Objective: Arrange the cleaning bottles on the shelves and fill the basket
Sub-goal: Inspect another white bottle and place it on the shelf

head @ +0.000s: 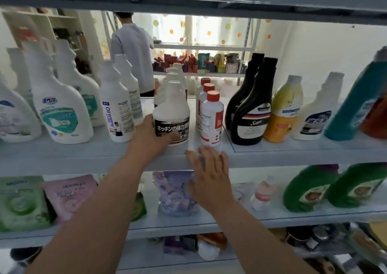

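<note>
Looking along the long pale grey shelf (73, 154), I think most of the lining up is done. At the far left stand the big white bottles with green labels (62, 110), then the tall thin white bottle with blue writing (116, 114). Next comes a row of white bottles, and the front white bottle with the dark label (172, 116) is the one I am busy with. It stands near the front edge of the shelf. To its right are the small bottles with red caps (212, 118), the two shiny black bottles (249, 116), a yellow bottle (282, 110), another white bottle (316, 114) and a blue-green bottle (356, 101). I cannot see any basket, so I guess filling it is left to do. My left hand (149, 134) is curled round the left side of the dark-label bottle, holding it. My right hand (209, 171) is flat, fingers spread, and holds nothing. Its fingertips (202, 150) are at the front edge of the shelf, just under the red caps bottles, and I cannot tell if they touch it.
</note>
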The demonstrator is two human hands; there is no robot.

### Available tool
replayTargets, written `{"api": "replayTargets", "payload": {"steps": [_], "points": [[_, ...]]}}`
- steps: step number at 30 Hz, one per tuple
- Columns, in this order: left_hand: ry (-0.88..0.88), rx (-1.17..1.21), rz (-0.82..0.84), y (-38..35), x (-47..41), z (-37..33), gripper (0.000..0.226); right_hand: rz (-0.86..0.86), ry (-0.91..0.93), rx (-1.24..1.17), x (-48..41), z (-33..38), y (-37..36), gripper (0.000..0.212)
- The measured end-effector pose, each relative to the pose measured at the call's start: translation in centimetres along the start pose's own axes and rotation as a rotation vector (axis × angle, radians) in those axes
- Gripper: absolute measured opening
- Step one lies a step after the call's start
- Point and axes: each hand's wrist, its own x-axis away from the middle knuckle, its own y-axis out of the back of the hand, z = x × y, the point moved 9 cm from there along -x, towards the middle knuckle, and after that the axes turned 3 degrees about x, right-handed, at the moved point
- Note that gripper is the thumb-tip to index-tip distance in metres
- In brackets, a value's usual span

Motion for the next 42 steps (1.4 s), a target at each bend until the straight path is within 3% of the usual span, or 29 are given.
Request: {"api": "replayTargets", "payload": {"steps": [2,7,10,13,15,18,22,24,27,29,33,36,38,40,42], "points": [[0.022,-0.014,-0.018,-0.1,-0.4,0.4,0.072,0.019,0.015,-0.002,0.1,-0.4,-0.4,0.079],[0.015,0.023,-0.036,0.1,0.1,0.6,0.08,0.014,0.048,-0.066,0.2,-0.6,-0.8,0.079],[-0.017,0.036,-0.023,0.1,1.0,0.4,0.081,0.088,0.04,-0.074,0.2,-0.5,-1.0,0.085],[-0.018,0.122,0.026,0.7,1.8,0.1,0.089,0.186,0.019,-0.108,-0.3,-0.4,-0.3,0.078],[-0.024,0.213,0.057,1.3,2.5,-0.4,0.082,0.265,-0.057,-0.26,-1.4,-0.5,0.5,0.066],[-0.012,0.496,0.061,2.2,4.9,-1.2,0.056,0.331,-0.295,-0.767,-3.0,-0.5,2.3,0.059],[0.066,1.001,0.132,1.8,10.0,-0.9,0.05,0.332,-0.277,-1.368,-2.3,3.4,6.5,0.043],[0.173,1.191,0.208,0.9,13.1,-0.2,0.056,0.279,-0.3,-1.472,-0.4,4.9,7.8,0.05],[0.323,1.336,0.302,-0.4,17.6,1.6,0.054,0.243,-0.346,-1.437,3.0,6.9,7.4,0.062],[0.424,1.398,0.321,-1.0,19.9,3.5,0.059,0.241,-0.365,-1.412,4.8,8.6,6.9,0.055],[0.473,1.261,0.211,0.7,22.4,6.8,0.055,0.236,-0.459,-1.403,7.0,11.0,6.3,0.043],[0.266,0.915,0.109,4.1,23.5,7.4,0.062,0.301,-0.555,-1.467,8.0,13.1,5.3,0.043],[0.144,0.752,0.095,5.7,24.5,7.8,0.047,0.321,-0.667,-1.446,8.6,14.2,4.7,0.038],[0.14,0.802,0.095,7.0,25.3,8.5,0.025,0.348,-0.847,-1.467,10.3,14.9,3.9,0.049],[0.264,0.959,0.148,6.9,25.6,10.1,0.043,0.36,-0.921,-1.586,11.4,16.3,3.3,0.066]]}}
